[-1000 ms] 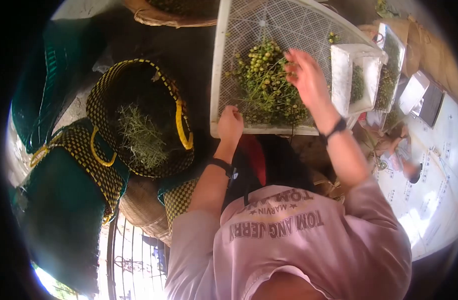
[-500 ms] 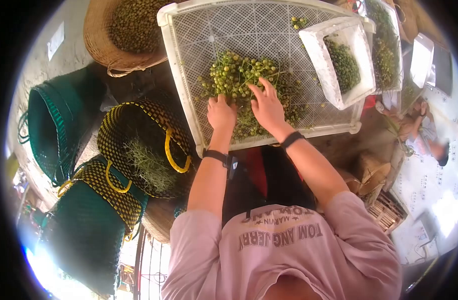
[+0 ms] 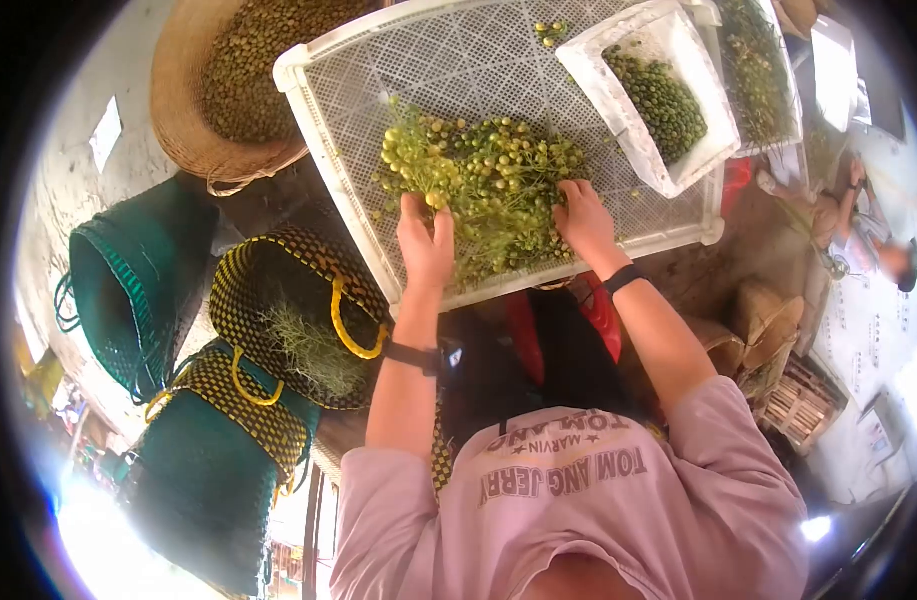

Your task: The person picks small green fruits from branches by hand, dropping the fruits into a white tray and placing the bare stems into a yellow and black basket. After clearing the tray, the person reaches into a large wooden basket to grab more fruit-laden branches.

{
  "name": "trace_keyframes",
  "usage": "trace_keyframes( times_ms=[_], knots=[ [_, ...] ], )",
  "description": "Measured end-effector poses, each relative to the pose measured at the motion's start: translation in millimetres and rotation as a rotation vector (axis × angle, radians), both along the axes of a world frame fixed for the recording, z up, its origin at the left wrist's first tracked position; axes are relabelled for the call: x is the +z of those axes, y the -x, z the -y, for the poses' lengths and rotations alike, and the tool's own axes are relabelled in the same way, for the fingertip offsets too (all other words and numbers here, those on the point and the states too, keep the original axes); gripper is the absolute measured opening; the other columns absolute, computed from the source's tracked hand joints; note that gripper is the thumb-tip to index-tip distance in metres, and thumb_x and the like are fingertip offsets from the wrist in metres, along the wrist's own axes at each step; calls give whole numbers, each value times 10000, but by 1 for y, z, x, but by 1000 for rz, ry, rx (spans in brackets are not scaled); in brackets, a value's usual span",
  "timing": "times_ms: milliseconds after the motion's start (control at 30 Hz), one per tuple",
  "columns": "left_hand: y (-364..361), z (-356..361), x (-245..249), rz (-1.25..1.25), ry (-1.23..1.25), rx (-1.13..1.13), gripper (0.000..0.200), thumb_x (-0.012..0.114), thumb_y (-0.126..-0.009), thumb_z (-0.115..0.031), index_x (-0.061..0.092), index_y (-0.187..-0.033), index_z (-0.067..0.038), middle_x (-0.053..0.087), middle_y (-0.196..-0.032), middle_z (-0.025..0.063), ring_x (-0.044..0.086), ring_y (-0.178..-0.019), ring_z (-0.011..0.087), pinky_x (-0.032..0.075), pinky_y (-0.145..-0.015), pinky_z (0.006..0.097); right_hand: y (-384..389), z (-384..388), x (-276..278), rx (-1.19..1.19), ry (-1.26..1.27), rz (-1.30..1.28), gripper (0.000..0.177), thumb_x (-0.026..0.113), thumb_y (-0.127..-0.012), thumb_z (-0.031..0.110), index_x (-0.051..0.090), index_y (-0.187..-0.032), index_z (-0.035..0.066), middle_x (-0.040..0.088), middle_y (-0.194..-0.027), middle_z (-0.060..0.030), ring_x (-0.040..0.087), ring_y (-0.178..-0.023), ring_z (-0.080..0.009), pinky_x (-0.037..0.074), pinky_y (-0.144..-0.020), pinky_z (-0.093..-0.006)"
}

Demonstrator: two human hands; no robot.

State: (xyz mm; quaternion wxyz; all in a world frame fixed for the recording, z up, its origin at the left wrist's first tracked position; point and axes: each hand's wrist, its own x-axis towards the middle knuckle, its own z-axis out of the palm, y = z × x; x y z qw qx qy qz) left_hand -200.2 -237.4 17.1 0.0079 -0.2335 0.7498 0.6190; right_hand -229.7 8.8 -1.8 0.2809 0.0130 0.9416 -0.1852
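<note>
A heap of small round green-yellow berries on thin stems (image 3: 498,165) lies in a white plastic mesh tray (image 3: 328,60). At the heap's near left edge, my left hand (image 3: 425,240) has its fingers closed on berry stems, with the thumb close beside them. My right hand (image 3: 586,225) grips the heap's right edge with curled fingers, and its fingertips are partly buried among the stems. A white foam box (image 3: 598,50), tilted on the tray's right side, holds loose green berries (image 3: 658,105).
A woven basket (image 3: 173,90) of brownish berries stands at upper left. Below it are a green basket (image 3: 108,300) and a yellow-black basket (image 3: 240,290) with bare stems inside. Another tray (image 3: 763,75) with sprigs sits at right. A person (image 3: 868,225) is at far right.
My hands have moved apart, from the middle of the heap to its left and right edges. The heap looks wider and more spread out. The view has shifted slightly.
</note>
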Motion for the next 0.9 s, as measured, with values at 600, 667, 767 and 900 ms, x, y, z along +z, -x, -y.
trace_keyframes(
  times_ms=[600, 667, 767, 900],
  knots=[
    [26, -43, -52, 666, -363, 51, 873, 595, -864, -334, 89, -1480, 23, 322, -1465, 224, 398, -1304, 307, 366, -1028, 390, 30, 42, 6, -134, 455, -73, 488, 659, -741, 116, 478, -1193, 78, 621, -790, -179, 615, -674, -324, 456, -621, -411],
    [34, -43, -38, 530, -589, 110, 860, 595, -864, -298, 87, -1484, 13, 324, -1464, 214, 383, -1316, 283, 365, -1026, 379, 37, 39, 39, -192, 437, -22, 449, 670, -742, 115, 494, -1153, 73, 628, -802, -169, 614, -672, -322, 456, -619, -407],
    [49, -46, 1, 424, -740, 136, 734, 585, -873, -263, 218, -1461, -23, 431, -1387, 146, 441, -1251, 244, 374, -1002, 355, 40, 38, 78, -196, 491, -228, 411, 690, -739, 64, 517, -1112, 68, 636, -941, -148, 634, -788, -297, 492, -655, -369],
    [62, -30, 6, 281, -871, -27, 518, 520, -890, -146, 373, -1379, -55, 514, -1285, 82, 490, -1162, 205, 394, -950, 328, 34, 43, 104, -32, 415, -557, 379, 687, -726, 13, 528, -1067, 61, 609, -1018, -133, 636, -826, -295, 525, -711, -351]
  ],
)
